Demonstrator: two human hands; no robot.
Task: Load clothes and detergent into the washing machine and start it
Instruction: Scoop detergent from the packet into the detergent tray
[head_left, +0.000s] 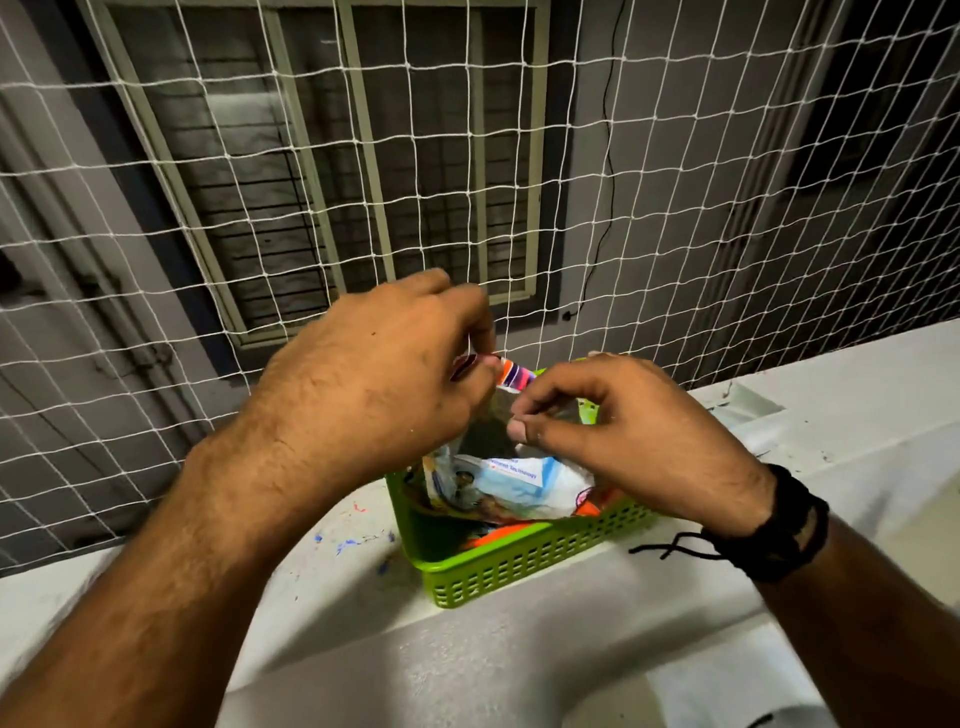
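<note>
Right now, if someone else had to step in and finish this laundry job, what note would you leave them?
Left hand: pinching the top edge of the detergent pouch.
Right hand: pinching the same top edge from the other side; the pouch mouth looks pulled apart between them.
Pouch: stands in the green basket, which sits on the white ledge by the net.
Done: pouch found and apparently being opened.
Left: take out detergent, load it and the clothes, start the machine. Neither machine nor clothes are in view, so I cannot tell whether they are loaded.
</note>
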